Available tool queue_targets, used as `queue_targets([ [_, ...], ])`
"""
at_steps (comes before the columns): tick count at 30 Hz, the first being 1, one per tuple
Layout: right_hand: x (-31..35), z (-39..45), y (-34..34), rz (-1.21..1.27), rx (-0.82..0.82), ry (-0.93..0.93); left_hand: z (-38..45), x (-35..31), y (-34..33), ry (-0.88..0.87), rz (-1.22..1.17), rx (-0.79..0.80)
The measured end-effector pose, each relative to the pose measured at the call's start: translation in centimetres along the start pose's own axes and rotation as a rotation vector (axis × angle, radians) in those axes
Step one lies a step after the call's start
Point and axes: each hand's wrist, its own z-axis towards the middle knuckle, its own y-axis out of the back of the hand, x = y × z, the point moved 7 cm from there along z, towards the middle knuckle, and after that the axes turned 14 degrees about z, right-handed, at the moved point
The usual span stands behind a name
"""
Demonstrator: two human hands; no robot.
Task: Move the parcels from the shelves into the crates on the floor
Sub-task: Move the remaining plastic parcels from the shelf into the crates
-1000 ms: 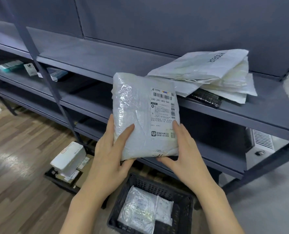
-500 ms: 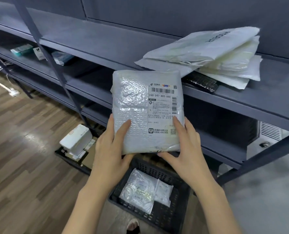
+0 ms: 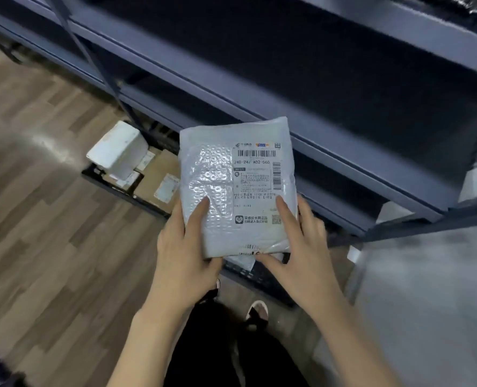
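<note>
A white bubble-wrap parcel with a barcode label faces me, held upright in front of the dark shelves. My left hand grips its lower left corner, thumb on the front. My right hand grips its lower right corner. Directly beneath the parcel a black crate stands on the floor, mostly hidden by the parcel and my hands; a bit of a white parcel inside it shows. A second black crate to the left holds a white box and cardboard parcels.
Wooden floor spreads to the left. A grey wall or panel stands at the right. My feet in shoes are just behind the near crate. A slanted shelf upright runs down toward the left crate.
The view has tilted downward, so the top shelf with its stacked white bags has left the frame. The parcel has dropped lower, over the near crate, still held by both hands.
</note>
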Motion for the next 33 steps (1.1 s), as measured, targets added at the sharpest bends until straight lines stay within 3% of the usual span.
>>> queue_targets([
  [7, -8.4, -0.2, -8.3, -0.011, 0.013, -0.224, 0.9, 5.2, -10.2, -0.101, -0.040, 0.260],
  [22, -25.4, -3.2, -19.5, -0.003, -0.160, -0.478, 2.9, 10.0, -30.1, -0.429, -0.056, 0.502],
  [27, -35.0, -5.7, -25.4, 0.016, -0.054, -0.592, 0.5, 12.6, -40.7, -0.414, 0.024, 0.596],
  [33, -46.0, -7.3, -32.2, 0.143, 0.160, -0.743, -1.4, 15.0, -54.1, -0.399, 0.044, 0.843],
])
